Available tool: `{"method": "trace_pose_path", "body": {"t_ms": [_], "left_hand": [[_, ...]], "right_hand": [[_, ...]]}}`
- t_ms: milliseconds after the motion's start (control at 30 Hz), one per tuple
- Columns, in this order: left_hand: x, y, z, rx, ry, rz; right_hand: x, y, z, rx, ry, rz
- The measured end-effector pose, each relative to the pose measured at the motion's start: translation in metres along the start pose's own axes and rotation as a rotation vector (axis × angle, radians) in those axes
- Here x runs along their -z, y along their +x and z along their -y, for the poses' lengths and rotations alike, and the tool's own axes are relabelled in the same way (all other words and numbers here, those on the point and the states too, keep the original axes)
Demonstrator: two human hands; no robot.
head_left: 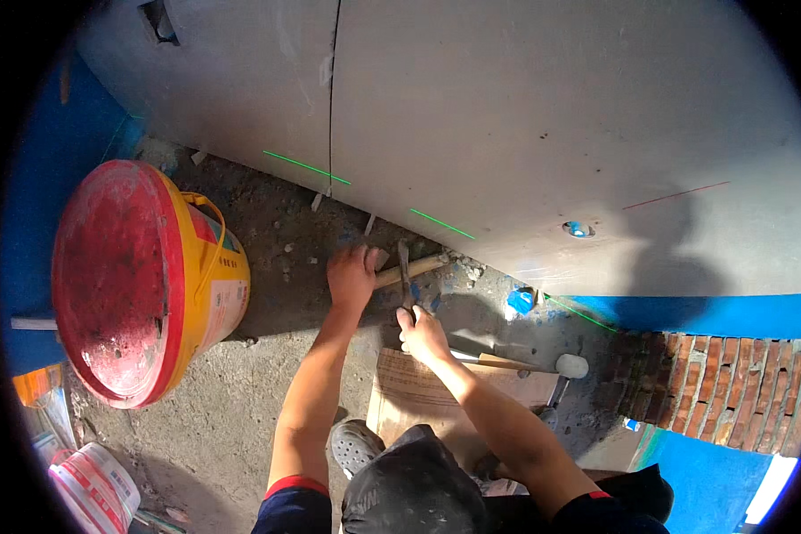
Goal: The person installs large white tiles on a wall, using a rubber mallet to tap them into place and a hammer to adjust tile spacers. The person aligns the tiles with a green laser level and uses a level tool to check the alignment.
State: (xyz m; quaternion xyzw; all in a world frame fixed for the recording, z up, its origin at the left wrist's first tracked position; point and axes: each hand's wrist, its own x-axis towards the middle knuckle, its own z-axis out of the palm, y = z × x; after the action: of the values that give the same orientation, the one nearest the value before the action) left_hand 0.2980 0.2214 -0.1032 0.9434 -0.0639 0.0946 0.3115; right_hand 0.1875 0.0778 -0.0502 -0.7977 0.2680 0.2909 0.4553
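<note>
My left hand is closed around a small grey flat piece, whose edge shows beside the fingers. To its right, my right hand grips a narrow dark metal bar tool pointing away toward the wall. Its exact kind is unclear. A pale wooden stick lies between the hands and the wall, passing behind the bar. Ahead stand large grey wall tiles with a dark vertical joint. Small pale wedge-like pieces sit at their lower edge.
A large yellow bucket with a red lid stands at left, a smaller white bucket nearer. Cardboard lies by my shoes, beside a white-headed mallet. A crumpled blue piece and rubble lie near the wall; brickwork is at right.
</note>
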Motion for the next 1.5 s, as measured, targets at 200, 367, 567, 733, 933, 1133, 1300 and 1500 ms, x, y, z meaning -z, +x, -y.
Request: {"method": "trace_pose_path", "body": {"t_ms": [200, 367, 567, 733, 933, 1133, 1300, 1500], "left_hand": [[-0.022, 0.050, 0.025, 0.210, 0.264, 0.385], [-0.008, 0.031, 0.006, 0.230, 0.105, 0.385], [0.024, -0.047, 0.017, -0.253, 0.204, 0.335], [0.011, -0.036, 0.020, -0.355, 0.197, 0.323], [0.029, -0.016, 0.053, -0.363, 0.301, 0.297], [0.018, 0.004, 0.042, -0.168, 0.077, 0.185], [-0.024, 0.053, 0.006, 0.131, 0.227, 0.272], [-0.046, 0.057, 0.017, 0.143, 0.236, 0.326]], "right_hand": [[-0.027, 0.029, -0.006, 0.279, -0.198, -0.220], [-0.026, 0.041, -0.025, 0.289, -0.262, -0.351], [-0.012, 0.021, 0.002, 0.032, 0.029, -0.035], [-0.014, 0.042, -0.034, 0.211, -0.054, -0.215], [-0.009, 0.031, -0.010, 0.138, -0.037, -0.189], [-0.028, 0.039, -0.013, 0.087, 0.326, -0.120], [-0.031, 0.061, -0.026, 0.035, 0.213, -0.202], [-0.028, 0.044, -0.003, 0.078, -0.071, -0.330]]}}
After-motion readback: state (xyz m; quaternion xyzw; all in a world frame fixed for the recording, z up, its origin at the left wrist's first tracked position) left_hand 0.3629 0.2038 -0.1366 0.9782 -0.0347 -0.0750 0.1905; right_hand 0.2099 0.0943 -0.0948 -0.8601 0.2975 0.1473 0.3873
